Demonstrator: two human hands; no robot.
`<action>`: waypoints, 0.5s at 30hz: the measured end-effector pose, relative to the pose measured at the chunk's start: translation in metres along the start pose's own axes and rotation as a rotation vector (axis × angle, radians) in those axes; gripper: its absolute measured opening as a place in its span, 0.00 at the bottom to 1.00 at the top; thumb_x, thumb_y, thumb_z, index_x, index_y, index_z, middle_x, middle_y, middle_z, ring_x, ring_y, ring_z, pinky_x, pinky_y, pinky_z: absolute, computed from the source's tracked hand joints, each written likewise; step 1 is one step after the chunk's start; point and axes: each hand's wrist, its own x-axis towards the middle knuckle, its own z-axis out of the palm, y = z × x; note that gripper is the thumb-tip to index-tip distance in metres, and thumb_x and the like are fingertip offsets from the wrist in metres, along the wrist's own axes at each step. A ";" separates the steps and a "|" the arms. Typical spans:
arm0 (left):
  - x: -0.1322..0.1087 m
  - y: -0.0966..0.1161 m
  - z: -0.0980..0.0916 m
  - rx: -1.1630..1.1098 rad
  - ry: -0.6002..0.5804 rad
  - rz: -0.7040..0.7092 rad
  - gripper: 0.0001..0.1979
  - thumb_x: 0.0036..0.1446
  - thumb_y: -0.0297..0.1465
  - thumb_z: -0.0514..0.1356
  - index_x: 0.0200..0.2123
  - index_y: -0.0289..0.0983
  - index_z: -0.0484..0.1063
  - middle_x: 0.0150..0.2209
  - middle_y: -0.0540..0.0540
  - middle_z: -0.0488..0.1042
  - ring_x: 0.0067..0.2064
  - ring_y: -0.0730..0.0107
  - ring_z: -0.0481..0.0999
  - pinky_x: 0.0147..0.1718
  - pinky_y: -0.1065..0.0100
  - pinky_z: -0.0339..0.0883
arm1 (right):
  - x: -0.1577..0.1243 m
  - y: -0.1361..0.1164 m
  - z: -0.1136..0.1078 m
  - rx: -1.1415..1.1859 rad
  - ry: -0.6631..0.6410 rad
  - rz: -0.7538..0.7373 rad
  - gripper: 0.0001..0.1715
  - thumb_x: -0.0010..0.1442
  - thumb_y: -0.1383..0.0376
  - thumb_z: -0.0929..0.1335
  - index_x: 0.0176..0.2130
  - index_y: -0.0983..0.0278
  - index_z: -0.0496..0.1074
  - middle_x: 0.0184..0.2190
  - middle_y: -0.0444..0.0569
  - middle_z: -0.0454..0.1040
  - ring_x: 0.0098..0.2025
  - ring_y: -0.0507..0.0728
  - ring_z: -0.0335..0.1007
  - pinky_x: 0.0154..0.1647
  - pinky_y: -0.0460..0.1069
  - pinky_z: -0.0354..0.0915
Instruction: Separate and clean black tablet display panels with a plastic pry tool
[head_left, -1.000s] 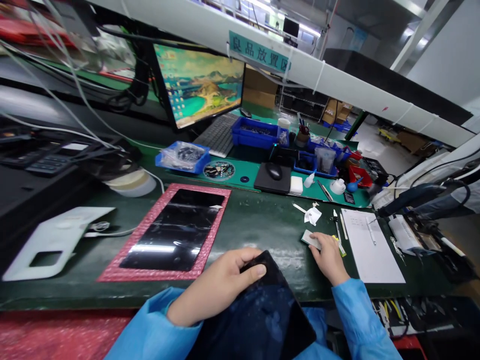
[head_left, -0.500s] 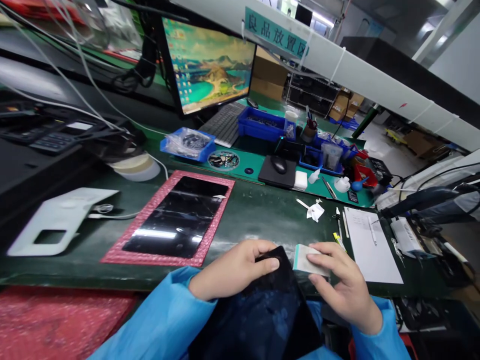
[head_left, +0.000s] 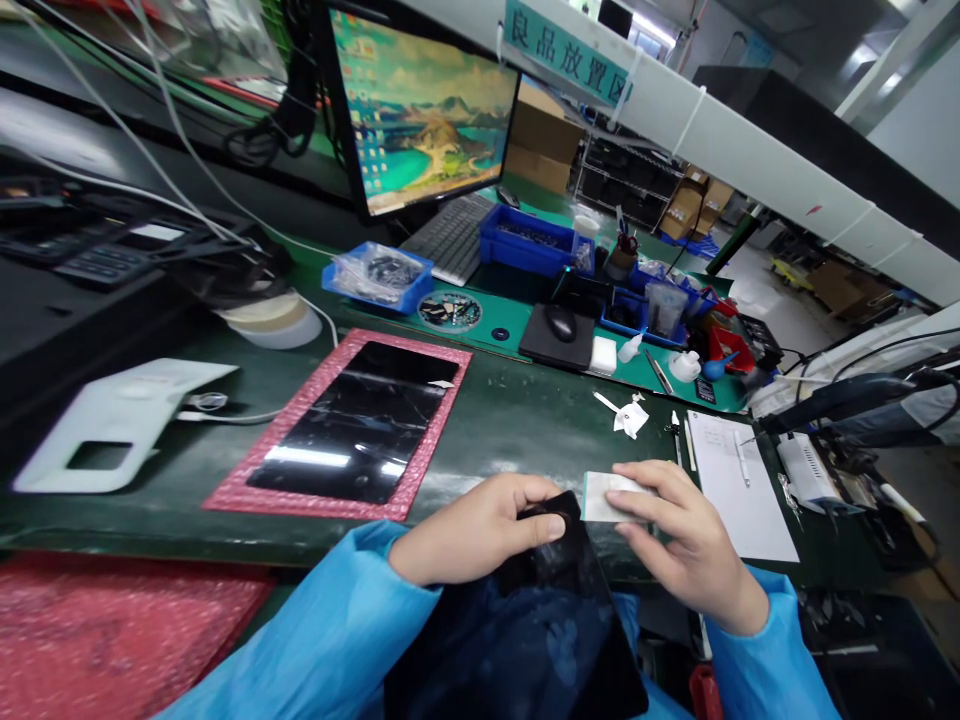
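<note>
My left hand grips the top edge of a dark glossy screen panel, thumb on its face and fingers behind. The panel slants down toward my lap, with smudges on its surface. Just right of its upper corner, my right hand holds a pale flat pad with a teal edge, fingers over its top and thumb below. The pad's near edge is close to the panel; whether they touch I cannot tell. Another black screen panel lies on a pink bubble-wrap sheet to the left.
A white plastic bracket and a tape roll sit at the left. Behind are a monitor, blue parts bins and a mouse. Paper with a pen lies at the right, near a crumpled white scrap.
The pad in my right hand has turned slightly and moved a little up and left, nearer the panel's corner. My left hand keeps its hold; the whole view has shifted slightly.
</note>
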 end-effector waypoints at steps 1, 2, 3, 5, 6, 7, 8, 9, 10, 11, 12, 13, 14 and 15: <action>0.000 0.000 0.000 -0.006 -0.005 0.002 0.26 0.67 0.58 0.77 0.43 0.39 0.88 0.37 0.51 0.85 0.40 0.60 0.77 0.44 0.62 0.71 | 0.000 0.000 -0.001 -0.009 -0.001 -0.017 0.22 0.79 0.68 0.75 0.66 0.51 0.86 0.63 0.56 0.92 0.60 0.67 0.90 0.59 0.65 0.89; 0.000 0.000 0.000 -0.013 -0.010 0.003 0.28 0.66 0.60 0.78 0.43 0.39 0.88 0.38 0.51 0.86 0.40 0.59 0.78 0.45 0.62 0.72 | 0.000 0.001 -0.001 -0.018 -0.002 -0.034 0.21 0.79 0.69 0.75 0.66 0.52 0.86 0.63 0.57 0.92 0.59 0.67 0.91 0.58 0.65 0.89; 0.001 0.000 -0.001 -0.020 -0.015 0.004 0.29 0.66 0.61 0.78 0.43 0.39 0.89 0.38 0.50 0.87 0.41 0.59 0.78 0.46 0.62 0.73 | 0.000 0.001 -0.002 -0.025 -0.003 -0.052 0.21 0.79 0.69 0.74 0.65 0.53 0.86 0.62 0.57 0.92 0.59 0.68 0.91 0.58 0.65 0.89; 0.001 -0.001 -0.001 -0.030 -0.021 0.005 0.31 0.65 0.64 0.78 0.43 0.39 0.89 0.39 0.50 0.87 0.41 0.59 0.79 0.48 0.61 0.74 | -0.001 0.000 -0.004 -0.031 -0.004 -0.071 0.21 0.78 0.69 0.74 0.64 0.54 0.86 0.62 0.57 0.93 0.57 0.68 0.91 0.57 0.65 0.89; 0.001 -0.001 -0.001 -0.035 -0.024 0.005 0.33 0.64 0.65 0.78 0.43 0.39 0.89 0.39 0.50 0.87 0.41 0.59 0.79 0.48 0.61 0.74 | -0.002 -0.001 -0.005 -0.032 -0.002 -0.073 0.21 0.78 0.69 0.74 0.64 0.54 0.87 0.61 0.57 0.93 0.57 0.68 0.91 0.57 0.65 0.90; 0.001 -0.002 -0.002 -0.040 -0.025 0.005 0.34 0.64 0.66 0.78 0.42 0.39 0.89 0.38 0.50 0.87 0.40 0.59 0.79 0.47 0.61 0.74 | -0.002 -0.002 -0.006 -0.031 -0.002 -0.074 0.21 0.78 0.70 0.74 0.64 0.54 0.87 0.61 0.57 0.93 0.57 0.68 0.91 0.57 0.65 0.90; 0.002 -0.002 -0.002 -0.045 -0.028 0.004 0.35 0.63 0.67 0.78 0.42 0.39 0.88 0.37 0.50 0.87 0.40 0.60 0.79 0.47 0.61 0.74 | -0.003 -0.003 -0.008 -0.031 -0.004 -0.076 0.21 0.77 0.70 0.74 0.64 0.54 0.87 0.61 0.57 0.93 0.57 0.68 0.92 0.57 0.65 0.90; 0.002 -0.002 -0.002 -0.052 -0.031 0.004 0.36 0.63 0.68 0.78 0.41 0.38 0.88 0.37 0.50 0.86 0.39 0.60 0.78 0.46 0.62 0.74 | -0.004 -0.003 -0.009 -0.031 -0.006 -0.079 0.21 0.77 0.70 0.74 0.64 0.55 0.87 0.61 0.58 0.93 0.57 0.68 0.91 0.57 0.65 0.90; 0.002 -0.002 -0.002 -0.059 -0.035 0.004 0.37 0.62 0.69 0.77 0.40 0.38 0.88 0.37 0.50 0.86 0.39 0.60 0.78 0.46 0.62 0.74 | -0.005 -0.004 -0.011 -0.033 -0.010 -0.084 0.21 0.77 0.71 0.74 0.63 0.55 0.87 0.61 0.58 0.93 0.57 0.68 0.91 0.57 0.64 0.90; 0.002 -0.002 -0.002 -0.064 -0.036 0.004 0.37 0.62 0.69 0.77 0.40 0.38 0.88 0.36 0.50 0.86 0.39 0.61 0.78 0.45 0.62 0.74 | -0.006 -0.005 -0.013 -0.036 -0.016 -0.092 0.21 0.77 0.71 0.74 0.63 0.56 0.87 0.61 0.58 0.93 0.57 0.67 0.91 0.58 0.64 0.90; 0.003 -0.002 -0.002 -0.069 -0.037 0.006 0.37 0.61 0.70 0.77 0.40 0.38 0.89 0.37 0.50 0.86 0.39 0.61 0.78 0.45 0.62 0.74 | -0.007 -0.006 -0.014 -0.040 -0.023 -0.099 0.20 0.77 0.71 0.74 0.63 0.56 0.87 0.61 0.59 0.93 0.57 0.67 0.91 0.58 0.64 0.90; 0.003 -0.002 -0.002 -0.075 -0.037 0.007 0.38 0.61 0.70 0.77 0.41 0.38 0.89 0.37 0.50 0.86 0.39 0.61 0.78 0.46 0.63 0.73 | -0.008 -0.007 -0.016 -0.043 -0.029 -0.106 0.20 0.78 0.71 0.74 0.63 0.56 0.87 0.61 0.59 0.92 0.57 0.67 0.91 0.59 0.64 0.90; 0.003 -0.002 -0.002 -0.080 -0.038 0.008 0.38 0.61 0.70 0.78 0.42 0.38 0.90 0.37 0.49 0.87 0.39 0.61 0.78 0.46 0.63 0.73 | -0.008 -0.008 -0.018 -0.046 -0.035 -0.110 0.20 0.78 0.71 0.73 0.63 0.57 0.87 0.60 0.59 0.92 0.58 0.67 0.91 0.60 0.64 0.90; 0.003 -0.002 -0.002 -0.085 -0.038 0.009 0.38 0.61 0.69 0.78 0.42 0.38 0.90 0.37 0.49 0.87 0.39 0.61 0.79 0.46 0.63 0.73 | -0.009 -0.009 -0.020 -0.047 -0.043 -0.112 0.19 0.78 0.71 0.73 0.62 0.57 0.87 0.60 0.59 0.92 0.58 0.67 0.91 0.61 0.64 0.90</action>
